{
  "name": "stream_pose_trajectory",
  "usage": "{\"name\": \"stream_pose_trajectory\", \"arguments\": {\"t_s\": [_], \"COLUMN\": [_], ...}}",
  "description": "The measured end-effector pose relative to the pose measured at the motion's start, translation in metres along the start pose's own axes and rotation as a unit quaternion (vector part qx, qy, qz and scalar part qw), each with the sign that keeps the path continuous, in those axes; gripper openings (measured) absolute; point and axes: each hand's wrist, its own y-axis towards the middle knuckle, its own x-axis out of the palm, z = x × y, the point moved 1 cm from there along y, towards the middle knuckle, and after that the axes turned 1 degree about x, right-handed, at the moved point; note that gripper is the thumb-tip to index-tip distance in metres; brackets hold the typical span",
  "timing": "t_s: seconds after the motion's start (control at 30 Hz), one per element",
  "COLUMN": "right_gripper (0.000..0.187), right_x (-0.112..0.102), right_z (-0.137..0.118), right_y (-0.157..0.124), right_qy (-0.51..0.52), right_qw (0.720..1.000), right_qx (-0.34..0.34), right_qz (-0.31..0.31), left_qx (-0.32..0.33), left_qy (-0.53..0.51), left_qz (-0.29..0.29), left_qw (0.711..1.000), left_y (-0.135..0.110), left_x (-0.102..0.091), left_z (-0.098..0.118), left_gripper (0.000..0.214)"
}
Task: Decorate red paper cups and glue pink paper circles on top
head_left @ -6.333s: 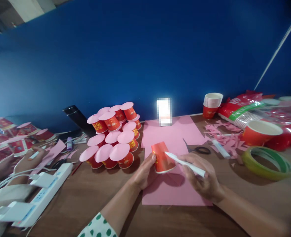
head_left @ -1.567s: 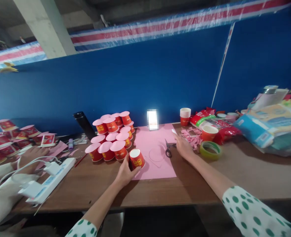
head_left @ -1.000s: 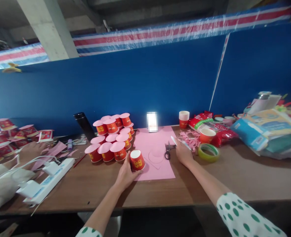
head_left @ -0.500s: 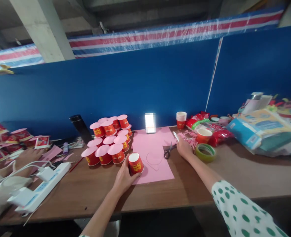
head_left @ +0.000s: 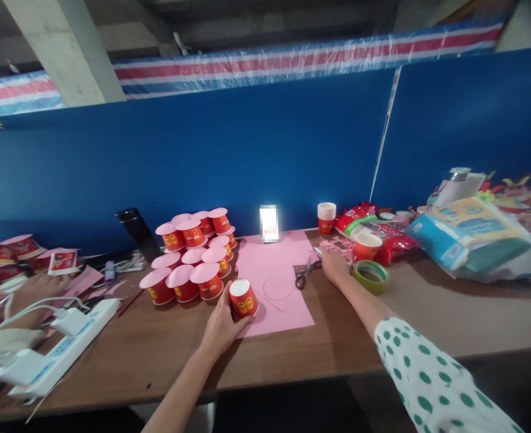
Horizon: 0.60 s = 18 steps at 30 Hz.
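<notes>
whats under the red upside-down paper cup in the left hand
A flat pink paper sheet shows to the right of the red paper cup in the left-hand grip. The spot directly beneath and the upside-down cup's inside are covered, so I cannot tell.

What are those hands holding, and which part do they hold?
The left hand holds a red cup around its side. The right hand is at a white pen, but its grip on it cannot be told.
</notes>
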Motion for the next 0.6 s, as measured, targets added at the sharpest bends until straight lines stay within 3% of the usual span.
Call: {"name": "stream_pose_trajectory", "arguments": {"t_s": [0.3,0.6], "right_gripper": [0.034,0.025], "right_x": [-0.006,-0.009], "right_z": [-0.006,-0.014], "right_y": [-0.025,-0.042], "right_qy": [-0.049,-0.063], "right_qw": [0.993,0.985], "right_qx": [-0.101,-0.158], "right_qz": [0.036,0.013], "left_qx": [-0.003,-0.011], "left_qy": [-0.006,0.005], "left_qz": [0.000,-0.003], "left_qw": [1.000,1.000], "left_y": [-0.001,-0.001], "left_x": [0.000,0.000], "left_z": [0.000,0.001], "left_gripper": [0.095,0.096]}}
